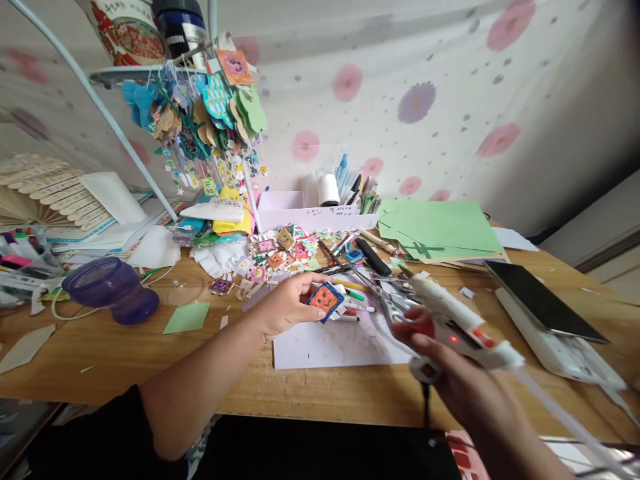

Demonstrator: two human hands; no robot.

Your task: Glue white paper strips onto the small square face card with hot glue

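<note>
Between the thumb and fingers of my left hand (293, 303) is a small square paper piece (325, 301), orange with a dark blue border and a drawn face. My right hand (453, 373) is wrapped round the handle of a white hot glue gun (463, 327); a red light glows on its side, and a clear glue stick (565, 413) sticks out of its back. The gun's nozzle points away, toward the back of the table. Below both hands lies a white sheet (340, 347) with smudges. Scissors (393, 303) and several markers (356, 293) lie between the hands.
Paper scraps and small decorated squares (275, 260) pile up mid-table before a white box (320, 217) of pens. Green paper sheets (440, 227) lie back right, a tablet (545, 297) right. A purple cup-shaped object (113, 290) lies left; paper cutouts (200, 113) hang from a shelf.
</note>
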